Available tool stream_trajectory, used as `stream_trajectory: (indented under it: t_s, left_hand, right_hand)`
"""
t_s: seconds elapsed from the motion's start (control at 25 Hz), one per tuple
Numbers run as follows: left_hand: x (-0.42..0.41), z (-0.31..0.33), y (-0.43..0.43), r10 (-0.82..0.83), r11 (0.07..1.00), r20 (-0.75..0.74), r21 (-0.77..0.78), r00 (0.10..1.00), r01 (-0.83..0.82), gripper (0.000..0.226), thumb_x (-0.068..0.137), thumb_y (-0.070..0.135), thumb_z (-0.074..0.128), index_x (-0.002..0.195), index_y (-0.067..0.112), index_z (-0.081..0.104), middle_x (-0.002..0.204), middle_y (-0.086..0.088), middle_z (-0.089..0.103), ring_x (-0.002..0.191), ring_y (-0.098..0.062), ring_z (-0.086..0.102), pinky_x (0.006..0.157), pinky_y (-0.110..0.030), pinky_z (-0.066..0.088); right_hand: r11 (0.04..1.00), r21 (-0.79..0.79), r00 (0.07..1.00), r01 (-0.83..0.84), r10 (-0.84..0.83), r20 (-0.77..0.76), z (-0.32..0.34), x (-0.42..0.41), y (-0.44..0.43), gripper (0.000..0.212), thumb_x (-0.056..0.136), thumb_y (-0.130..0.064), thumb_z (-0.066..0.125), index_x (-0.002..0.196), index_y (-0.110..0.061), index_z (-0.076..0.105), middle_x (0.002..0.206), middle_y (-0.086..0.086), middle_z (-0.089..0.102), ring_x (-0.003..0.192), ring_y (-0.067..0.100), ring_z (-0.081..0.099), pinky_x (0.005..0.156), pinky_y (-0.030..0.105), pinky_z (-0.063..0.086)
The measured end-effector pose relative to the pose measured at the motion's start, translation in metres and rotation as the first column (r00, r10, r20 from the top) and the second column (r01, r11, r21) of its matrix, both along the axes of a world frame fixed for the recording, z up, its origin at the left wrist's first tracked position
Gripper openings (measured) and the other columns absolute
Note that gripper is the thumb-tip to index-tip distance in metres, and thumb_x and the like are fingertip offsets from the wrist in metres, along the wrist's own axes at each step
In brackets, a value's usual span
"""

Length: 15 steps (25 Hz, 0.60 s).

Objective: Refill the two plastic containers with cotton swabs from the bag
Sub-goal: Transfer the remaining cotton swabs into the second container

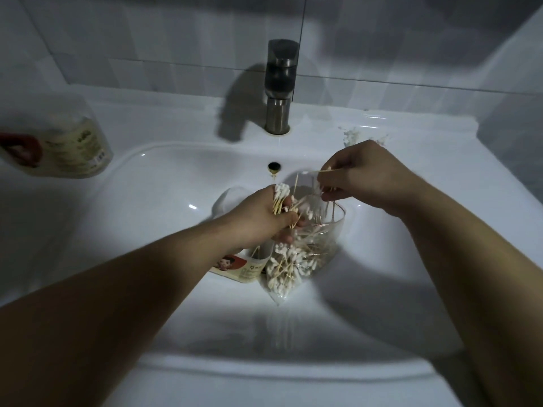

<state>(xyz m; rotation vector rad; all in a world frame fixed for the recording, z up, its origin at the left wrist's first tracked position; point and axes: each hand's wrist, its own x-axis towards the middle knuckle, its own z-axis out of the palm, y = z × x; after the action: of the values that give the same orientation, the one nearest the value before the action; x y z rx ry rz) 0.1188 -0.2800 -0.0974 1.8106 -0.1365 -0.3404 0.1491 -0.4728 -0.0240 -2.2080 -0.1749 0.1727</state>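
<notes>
While the left hand (264,217) clamps an upright bundle of cotton swabs (280,193), tips up, the right hand (363,174) pinches a few loose swabs (326,170) just above the clear bag (293,268), and the labelled container (238,267) lies directly under the left wrist, nearer that hand.

A clear bag (321,239) of cotton swabs (289,259) lies in the basin (147,215), touching one labelled container (238,268); the second container (73,142) lies on the tabletop (164,124).

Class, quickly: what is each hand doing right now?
Left hand: closed, gripping a bundle of cotton swabs.
Right hand: closed, pinching a few cotton swabs.
</notes>
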Motion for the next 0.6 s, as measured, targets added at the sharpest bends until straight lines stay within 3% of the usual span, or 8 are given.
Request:
stream_trajectory:
  t_s: [0.16,0.28,0.44,0.6]
  left_hand:
    - [0.000,0.001,-0.001,0.059,0.996,-0.037,-0.063,0.998,-0.061,0.018,0.103,0.005,0.056,0.099,0.021,0.050,0.085,0.000,0.076,0.085,-0.030,0.071,0.083,-0.046,0.062]
    - [0.002,0.004,-0.002,0.140,0.979,-0.092,-0.139,0.986,-0.152,0.017,0.104,0.005,0.052,0.109,0.019,0.045,0.094,-0.005,0.070,0.082,-0.017,0.066,0.069,-0.032,0.058]
    - [0.002,0.004,-0.006,0.080,0.990,-0.122,-0.106,0.989,-0.094,0.025,0.108,0.011,0.043,0.129,0.013,0.056,0.096,-0.007,0.063,0.086,-0.018,0.060,0.067,-0.028,0.053]
    - [-0.001,0.006,-0.006,0.116,0.987,-0.131,-0.092,0.985,-0.128,0.021,0.109,0.021,0.044,0.114,0.008,0.059,0.085,-0.003,0.059,0.076,-0.016,0.054,0.059,-0.024,0.050]
  right_hand:
    - [0.996,-0.094,1.000,-0.010,0.012,0.025,-0.001,-0.001,-0.003,0.010,0.085,-0.009,0.068,0.080,-0.010,0.077,0.073,0.004,0.077,0.070,0.018,0.077,0.088,0.041,0.061]
    - [0.977,-0.193,0.996,-0.088,0.087,-0.010,-0.004,-0.005,0.002,0.012,0.084,-0.010,0.066,0.080,-0.013,0.077,0.072,0.003,0.077,0.069,0.014,0.076,0.088,0.041,0.061]
    - [0.944,-0.280,0.984,-0.178,0.161,-0.081,-0.009,-0.007,0.007,0.011,0.083,-0.011,0.066,0.080,-0.015,0.077,0.074,0.003,0.077,0.071,0.012,0.076,0.087,0.041,0.061]
    - [0.936,-0.285,0.978,-0.205,0.188,-0.088,-0.013,-0.009,0.011,0.006,0.083,-0.014,0.069,0.081,-0.015,0.075,0.070,0.002,0.076,0.068,0.014,0.075,0.077,0.035,0.061]
